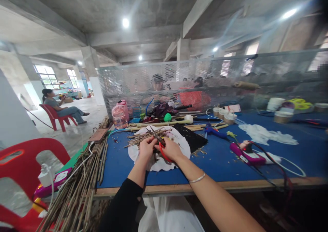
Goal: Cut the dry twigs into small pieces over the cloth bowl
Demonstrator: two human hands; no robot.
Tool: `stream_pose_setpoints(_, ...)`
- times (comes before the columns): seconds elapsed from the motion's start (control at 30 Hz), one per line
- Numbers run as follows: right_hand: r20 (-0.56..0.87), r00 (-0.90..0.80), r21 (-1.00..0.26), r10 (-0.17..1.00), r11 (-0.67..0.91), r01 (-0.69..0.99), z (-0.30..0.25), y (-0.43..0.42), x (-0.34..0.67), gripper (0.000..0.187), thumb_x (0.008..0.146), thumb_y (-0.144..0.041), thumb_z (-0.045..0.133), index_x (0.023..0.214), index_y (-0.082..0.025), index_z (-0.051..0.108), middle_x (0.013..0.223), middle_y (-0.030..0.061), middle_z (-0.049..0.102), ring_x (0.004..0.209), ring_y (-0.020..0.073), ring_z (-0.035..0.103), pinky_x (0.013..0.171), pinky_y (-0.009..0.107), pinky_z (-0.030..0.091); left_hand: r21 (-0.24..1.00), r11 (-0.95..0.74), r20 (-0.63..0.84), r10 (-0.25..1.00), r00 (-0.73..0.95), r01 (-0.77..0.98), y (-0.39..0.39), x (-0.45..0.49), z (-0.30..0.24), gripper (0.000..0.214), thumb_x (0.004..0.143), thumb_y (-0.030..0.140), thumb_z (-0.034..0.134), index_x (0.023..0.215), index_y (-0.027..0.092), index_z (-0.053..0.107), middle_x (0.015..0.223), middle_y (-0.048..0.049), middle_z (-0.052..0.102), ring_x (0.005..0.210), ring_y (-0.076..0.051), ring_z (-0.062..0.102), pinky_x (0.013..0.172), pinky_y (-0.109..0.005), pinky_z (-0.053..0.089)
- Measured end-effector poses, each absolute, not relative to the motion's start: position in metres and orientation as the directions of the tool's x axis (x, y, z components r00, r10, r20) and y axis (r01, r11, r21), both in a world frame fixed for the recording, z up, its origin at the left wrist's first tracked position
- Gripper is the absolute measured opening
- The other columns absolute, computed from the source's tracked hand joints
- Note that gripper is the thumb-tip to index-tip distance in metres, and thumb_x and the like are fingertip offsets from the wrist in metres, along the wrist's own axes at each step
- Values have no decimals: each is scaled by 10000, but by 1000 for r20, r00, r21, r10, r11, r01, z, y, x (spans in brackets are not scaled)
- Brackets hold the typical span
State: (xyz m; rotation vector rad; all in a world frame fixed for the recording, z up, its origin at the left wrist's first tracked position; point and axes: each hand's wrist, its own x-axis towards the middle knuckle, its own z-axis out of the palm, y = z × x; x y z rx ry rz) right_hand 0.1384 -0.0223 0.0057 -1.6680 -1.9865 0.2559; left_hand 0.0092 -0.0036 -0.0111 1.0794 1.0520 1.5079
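Note:
My left hand (147, 146) is closed on a thin brown twig over a white round sheet (179, 141) on the blue table (220, 163). My right hand (171, 149) grips red-handled scissors (162, 150), whose blades point up toward a pile of short twigs (146, 136) on the sheet. Both hands touch each other above the sheet. A silver bangle (197, 178) sits on my right wrist.
A bundle of long sticks (79, 187) leans off the table's left edge beside a red chair (23, 170). A purple glue gun (247, 155), a blue tool (214, 131), a pink jug (120, 115), cups (225, 115) and white cloth (266, 133) lie around. People sit behind a mesh screen (205, 78).

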Motion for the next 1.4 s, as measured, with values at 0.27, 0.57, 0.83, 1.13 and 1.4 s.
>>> stream_pose_setpoints(0.27,268,-93,-473,959,215,855,1,-17,141,461,758,-625,482,902,-194,561,861,62,653,780,201,604,584,258,333,964,-176,149,978,-144,-201,3,7,-18,366,538,294,770,849,109,715,677,-74,674,538,-119,551,473,-209,400)
stream_pose_setpoints(0.57,259,-104,-445,960,214,870,-2,-14,142,459,753,-625,481,889,-198,581,854,71,661,793,221,612,604,270,356,972,-132,102,983,-155,-195,-3,7,-11,476,605,365,722,1005,112,670,690,-37,653,458,-52,456,417,-169,342)
stream_pose_setpoints(0.83,266,-142,-464,953,256,848,3,-21,139,534,684,-646,549,968,-193,534,937,67,635,840,214,596,637,269,362,958,-197,185,980,-76,-210,-4,7,-12,359,637,405,673,859,122,680,616,-13,615,515,-95,512,464,-188,377)
stream_pose_setpoints(1.13,320,-157,-373,934,277,885,-2,-16,142,468,697,-579,576,926,-175,521,954,84,611,822,208,577,637,271,360,941,-281,290,957,20,-191,-3,8,-12,223,638,209,673,851,150,706,841,-59,695,741,-156,615,737,-273,472)
stream_pose_setpoints(1.4,336,-151,-369,930,278,887,-3,-15,142,454,703,-576,564,919,-179,530,948,84,619,832,219,575,641,279,352,944,-279,282,959,-12,-176,2,8,-19,218,679,230,643,875,150,695,754,-47,674,665,-131,602,667,-245,477)
